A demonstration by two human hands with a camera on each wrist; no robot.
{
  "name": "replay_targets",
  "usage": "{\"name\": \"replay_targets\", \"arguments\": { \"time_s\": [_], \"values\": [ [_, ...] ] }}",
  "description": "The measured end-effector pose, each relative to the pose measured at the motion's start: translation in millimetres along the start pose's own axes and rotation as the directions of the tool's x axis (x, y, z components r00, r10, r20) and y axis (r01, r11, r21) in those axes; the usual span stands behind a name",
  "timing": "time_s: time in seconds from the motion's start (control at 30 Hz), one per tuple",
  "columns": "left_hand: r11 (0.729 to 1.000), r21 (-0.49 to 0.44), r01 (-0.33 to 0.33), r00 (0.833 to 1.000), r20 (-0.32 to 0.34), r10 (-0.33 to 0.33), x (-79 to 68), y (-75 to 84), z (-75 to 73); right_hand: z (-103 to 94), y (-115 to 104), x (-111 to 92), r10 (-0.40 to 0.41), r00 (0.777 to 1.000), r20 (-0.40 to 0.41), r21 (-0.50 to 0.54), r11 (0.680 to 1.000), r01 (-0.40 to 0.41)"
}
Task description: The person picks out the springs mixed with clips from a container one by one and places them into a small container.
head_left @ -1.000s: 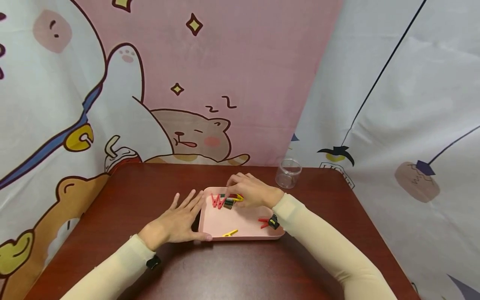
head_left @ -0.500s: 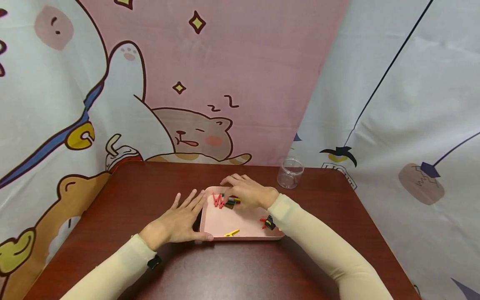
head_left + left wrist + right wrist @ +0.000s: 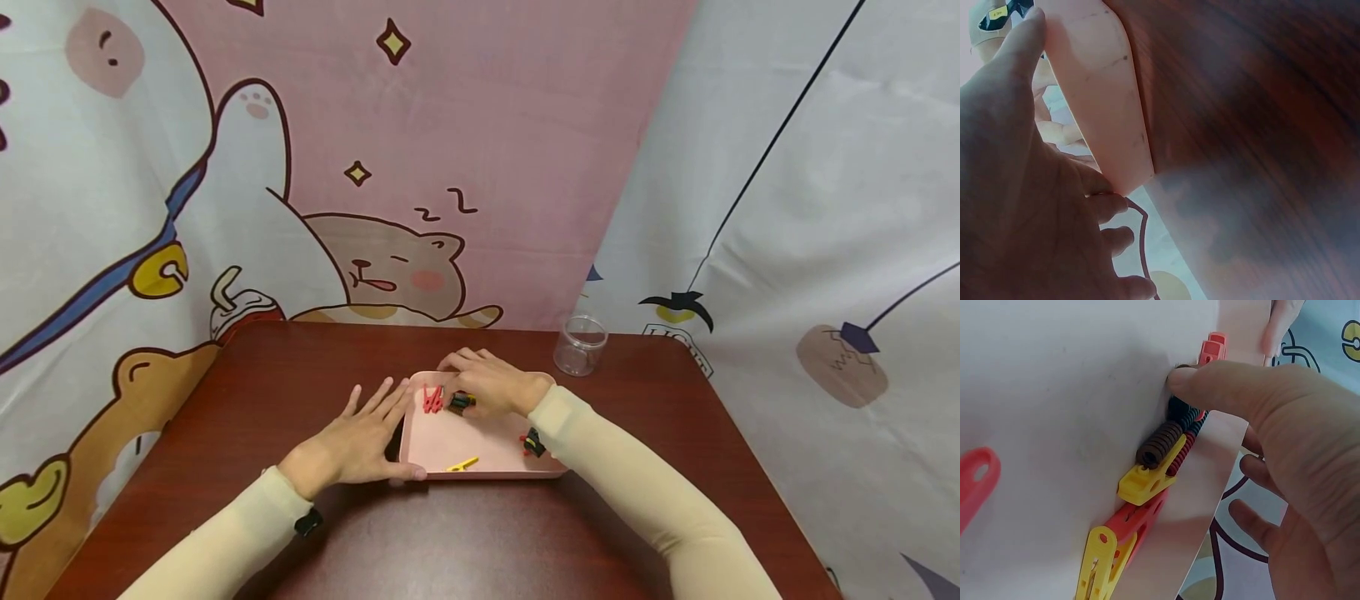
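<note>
Right grip (image 3: 487,385): set over the tray (image 3: 495,454), thumb (image 3: 1222,390) laid across the teal coil (image 3: 1179,411), forefinger reaching down on the coils' other side. Gap narrow; forefinger tip hidden, so whether a coil was pinched could not be told. Other fingers reached past the tray's far wall.

Change, last half second: right grip had edged slightly left, nearer the two red clips (image 3: 437,403). Meaning, as judged: the work had narrowed to taking hold among the coils; no lift showed.

Left grip (image 3: 352,442): fingers straight and spread, thumb at the tray's near left corner, nothing enclosed. Place unchanged; judged to be steadying the tray.

Coils: teal, brown coil (image 3: 1159,445) and dark red coil (image 3: 1180,453), bunched inside the tray near its far wall.

Clips: yellow clip (image 3: 1138,486) just beside the brown coil's end; then a red clip (image 3: 1138,519) and a second yellow clip (image 3: 1094,569), roughly in line. Third yellow clip (image 3: 462,464): by the near wall, apart from the bunch.

Jar (image 3: 580,346): clear, upright on the tabletop (image 3: 465,533), beyond the tray to the right, touched by neither grip.
</note>
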State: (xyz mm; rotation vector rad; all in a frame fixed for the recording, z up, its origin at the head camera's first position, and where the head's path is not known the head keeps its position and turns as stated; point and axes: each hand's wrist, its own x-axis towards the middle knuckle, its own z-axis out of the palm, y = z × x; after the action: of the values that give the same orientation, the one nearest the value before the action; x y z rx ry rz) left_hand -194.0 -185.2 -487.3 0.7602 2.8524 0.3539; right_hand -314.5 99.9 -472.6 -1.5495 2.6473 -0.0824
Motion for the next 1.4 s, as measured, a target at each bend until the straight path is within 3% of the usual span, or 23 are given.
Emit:
{"name": "replay_targets", "arguments": {
  "time_s": [0.03,0.13,0.23,0.27,0.5,0.8,1.07,1.4],
  "values": [
    [1.0,-0.017,-0.013,1.0,-0.02,0.013,1.6,-4.9,5.9,-0.1,0.0,0.3,0.0,1.0,0.001,0.0,1.0,0.0],
    [0.999,-0.042,-0.024,0.999,-0.026,0.022,0.5,-4.1,5.3,-0.5,-0.3,0.6,0.002,1.0,0.004,-0.006,1.0,-0.002],
    [1.0,-0.021,-0.013,1.0,-0.014,0.012,1.0,-2.2,3.1,-1.0,-0.7,0.4,0.002,1.0,-0.001,-0.012,1.0,-0.002],
    [1.0,-0.003,0.001,1.0,0.006,-0.001,-0.7,3.4,-3.6,-1.4,-0.8,0.1,0.003,1.0,-0.003,-0.013,1.0,-0.003],
    [0.999,0.045,0.016,1.0,0.025,-0.017,1.4,7.6,-6.4,-3.0,-0.8,-2.5,0.001,1.0,-0.011,-0.016,1.0,-0.001],
    [0.999,-0.047,-0.024,1.0,-0.014,0.024,3.1,-2.2,4.4,-4.7,-1.3,-6.7,0.035,0.999,-0.018,-0.019,0.999,-0.035],
    [0.999,0.029,0.021,0.999,0.032,-0.022,0.7,6.8,-5.3,-7.1,-0.7,-13.0,0.036,0.999,-0.03,0.001,0.999,-0.035],
    [0.999,0.036,0.023,0.999,0.024,-0.024,-0.9,6.1,-4.9,-12.3,-1.9,-16.6,0.021,0.997,-0.078,-0.003,1.0,-0.021]
  ]
}}
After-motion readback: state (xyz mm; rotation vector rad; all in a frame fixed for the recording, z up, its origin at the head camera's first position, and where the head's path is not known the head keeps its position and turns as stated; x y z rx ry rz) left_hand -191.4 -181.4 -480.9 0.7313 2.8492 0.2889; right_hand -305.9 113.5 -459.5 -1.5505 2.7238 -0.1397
